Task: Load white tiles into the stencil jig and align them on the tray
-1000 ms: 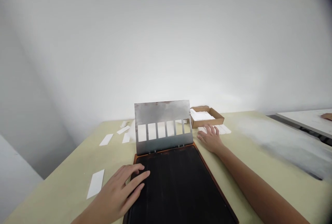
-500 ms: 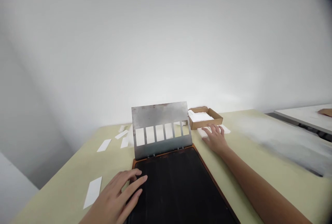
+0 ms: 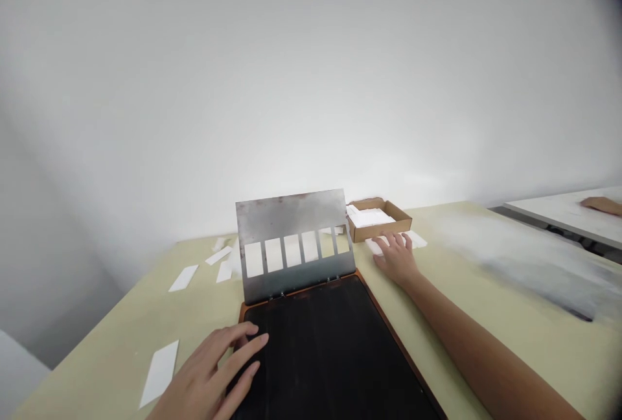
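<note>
My left hand (image 3: 214,368) rests at the left edge of a black board (image 3: 335,349) with a brown rim, its fingers apart and holding nothing. A hinged metal plate (image 3: 291,214) with a row of rectangular windows stands raised at the board's far end. To the right of the board, my right hand (image 3: 397,260) reaches forward with its fingers spread over some white cards (image 3: 418,239). The fingertips appear to touch them; no card is seen lifted. Just behind these cards is a cardboard box (image 3: 381,233) with white sheets (image 3: 372,217) inside.
Several loose white cards (image 3: 183,279) lie left of the board, one white card (image 3: 160,373) close to my left hand. A blurred, transparent-looking sheet (image 3: 529,271) is on the right of the yellowish table (image 3: 121,336). Beyond is a white surface (image 3: 549,209) with a brown object (image 3: 602,205).
The whole view has shifted slightly, so the board, box and cards sit a little further left. Both hands keep nearly the same places relative to the board and the white cards.
</note>
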Demonstrator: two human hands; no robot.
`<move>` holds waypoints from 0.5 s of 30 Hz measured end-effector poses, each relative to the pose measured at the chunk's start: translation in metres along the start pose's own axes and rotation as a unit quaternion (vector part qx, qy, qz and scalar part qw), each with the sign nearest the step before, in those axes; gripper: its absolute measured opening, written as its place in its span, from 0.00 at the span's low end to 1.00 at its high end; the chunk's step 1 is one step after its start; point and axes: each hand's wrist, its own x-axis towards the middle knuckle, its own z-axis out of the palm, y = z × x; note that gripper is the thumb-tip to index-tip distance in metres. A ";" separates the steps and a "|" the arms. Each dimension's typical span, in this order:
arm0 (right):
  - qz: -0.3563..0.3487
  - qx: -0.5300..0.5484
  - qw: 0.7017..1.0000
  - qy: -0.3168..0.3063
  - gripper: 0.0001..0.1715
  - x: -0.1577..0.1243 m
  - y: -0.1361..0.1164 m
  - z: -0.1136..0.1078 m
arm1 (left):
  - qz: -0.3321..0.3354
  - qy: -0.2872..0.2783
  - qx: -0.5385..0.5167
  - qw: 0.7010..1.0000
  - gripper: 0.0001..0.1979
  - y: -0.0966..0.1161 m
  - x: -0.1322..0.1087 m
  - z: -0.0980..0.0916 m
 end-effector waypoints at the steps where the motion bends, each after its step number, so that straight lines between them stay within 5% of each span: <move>1: -0.001 0.001 1.000 -0.001 0.23 0.000 0.001 0.000 | 0.000 -0.001 -0.001 1.000 0.18 0.000 0.000 0.000; 15: 0.033 -0.009 0.999 0.005 0.23 -0.005 0.034 0.000 | -0.003 -0.003 0.002 1.000 0.19 -0.006 -0.002 -0.003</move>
